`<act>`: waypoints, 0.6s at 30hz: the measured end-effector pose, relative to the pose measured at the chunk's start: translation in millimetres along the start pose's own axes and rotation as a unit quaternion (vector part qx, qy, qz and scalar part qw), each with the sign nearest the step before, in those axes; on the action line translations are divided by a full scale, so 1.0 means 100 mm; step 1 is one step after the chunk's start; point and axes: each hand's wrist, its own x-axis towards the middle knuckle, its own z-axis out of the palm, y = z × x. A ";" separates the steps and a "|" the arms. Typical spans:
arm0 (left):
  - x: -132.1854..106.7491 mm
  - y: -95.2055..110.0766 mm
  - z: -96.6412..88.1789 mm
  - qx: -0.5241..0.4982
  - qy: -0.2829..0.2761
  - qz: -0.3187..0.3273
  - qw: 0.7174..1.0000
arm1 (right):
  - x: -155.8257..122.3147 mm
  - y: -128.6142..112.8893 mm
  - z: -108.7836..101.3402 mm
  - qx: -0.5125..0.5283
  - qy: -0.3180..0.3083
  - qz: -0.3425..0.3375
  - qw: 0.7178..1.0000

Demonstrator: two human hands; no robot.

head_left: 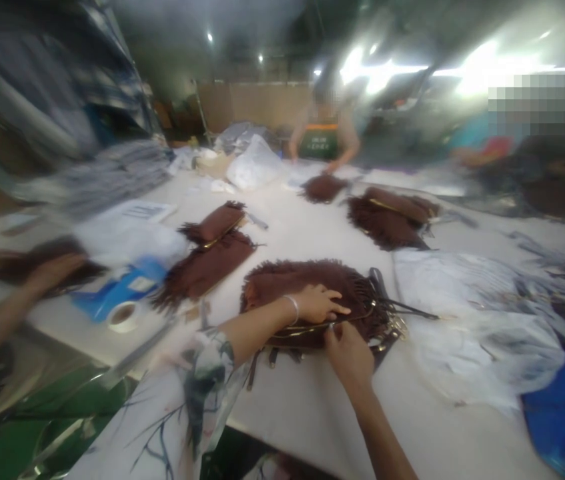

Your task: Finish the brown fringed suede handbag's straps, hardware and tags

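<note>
A brown fringed suede bag [282, 283] with gold trim lies on the white table [307, 413] right in front of me. My left hand [318, 303], with a bracelet at the wrist, lies on top of the bag with its fingers stretched across the suede. My right hand [346, 350] sits at the bag's near edge, fingers curled and pinched at the gold-trimmed opening. Dark straps [402, 308] run out from the bag's right side.
More brown fringed bags [209, 257] [387, 217] [323, 188] lie further along the table. Clear plastic bags [472, 327] pile up at the right. A tape roll [123, 317] and blue packet [122, 287] sit left. Another person's arm [17, 300] reaches in at left; a person [327, 137] stands opposite.
</note>
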 end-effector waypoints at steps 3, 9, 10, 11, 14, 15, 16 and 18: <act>0.02 -0.01 0.00 -0.012 -0.008 -0.016 1.000 | -0.12 -0.15 0.07 0.041 -0.022 -0.028 0.999; 0.00 0.02 0.06 -0.002 0.012 -0.017 1.000 | -0.58 -0.70 0.36 0.191 -0.021 -0.093 0.977; 0.00 0.02 0.08 0.001 0.017 -0.014 1.000 | -0.64 -0.78 0.40 0.210 -0.014 -0.101 0.972; 0.00 0.03 0.10 0.004 0.023 -0.011 1.000 | -0.69 -0.84 0.43 0.226 -0.010 -0.108 0.968; 0.00 0.03 0.10 0.012 0.052 -0.004 0.999 | -0.75 -0.86 0.44 0.243 -0.025 -0.131 0.961; -0.02 0.03 0.07 0.008 0.062 0.003 0.998 | -0.73 -0.81 0.40 0.237 -0.040 -0.143 0.960; -0.04 0.02 0.03 0.001 0.070 0.013 0.997 | -0.68 -0.74 0.33 0.224 -0.050 -0.155 0.961; -0.17 0.00 -0.09 -0.017 0.081 0.033 0.996 | -0.53 -0.52 0.16 0.178 -0.029 -0.176 0.968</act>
